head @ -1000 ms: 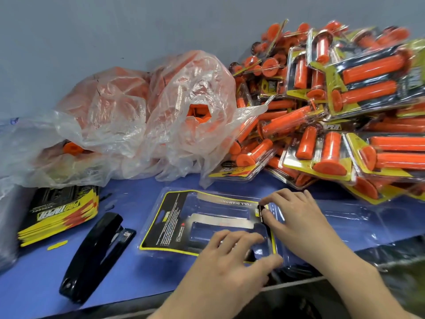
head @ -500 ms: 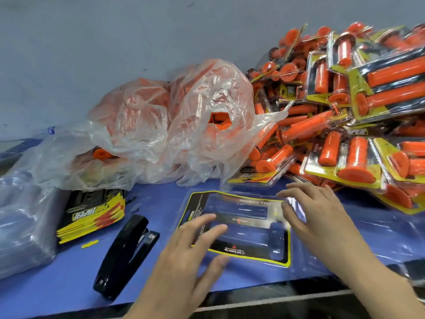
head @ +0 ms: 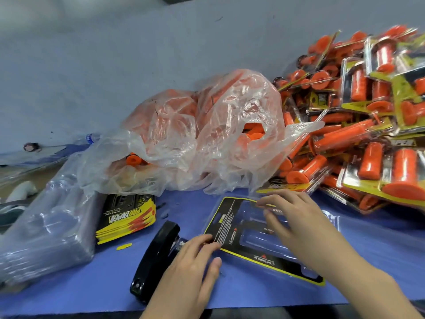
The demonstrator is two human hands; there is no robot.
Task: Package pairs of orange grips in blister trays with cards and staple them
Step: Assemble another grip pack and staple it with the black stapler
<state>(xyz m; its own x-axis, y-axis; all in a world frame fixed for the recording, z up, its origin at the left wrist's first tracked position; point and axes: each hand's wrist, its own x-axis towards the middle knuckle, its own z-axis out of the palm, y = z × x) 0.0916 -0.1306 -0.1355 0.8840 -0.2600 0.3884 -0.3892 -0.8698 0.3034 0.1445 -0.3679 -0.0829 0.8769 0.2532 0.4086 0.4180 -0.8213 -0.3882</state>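
Hands: left hand [head: 190, 270] flat, fingers spread, fingertips on the near left edge of the card; right hand [head: 296, 224] open, fingers spread over the clear blister tray [head: 259, 229]; neither grips anything.
Card: black with yellow border [head: 232, 229], lying under the tray on the bench [head: 92, 279]; its small print is too blurred to read.
Writing: "PRO TAPER" on the stack of cards [head: 128, 212], seen upside down.
Stapler: black [head: 156, 256], just left of the left hand.
Surface: blue bench, grey wall behind.
Grips: loose orange grips in a plastic bag [head: 207, 134]; finished packs [head: 358, 125] heaped at right, cut off by the frame.
Unclear: wrapped clear bundle [head: 48, 229] at left.
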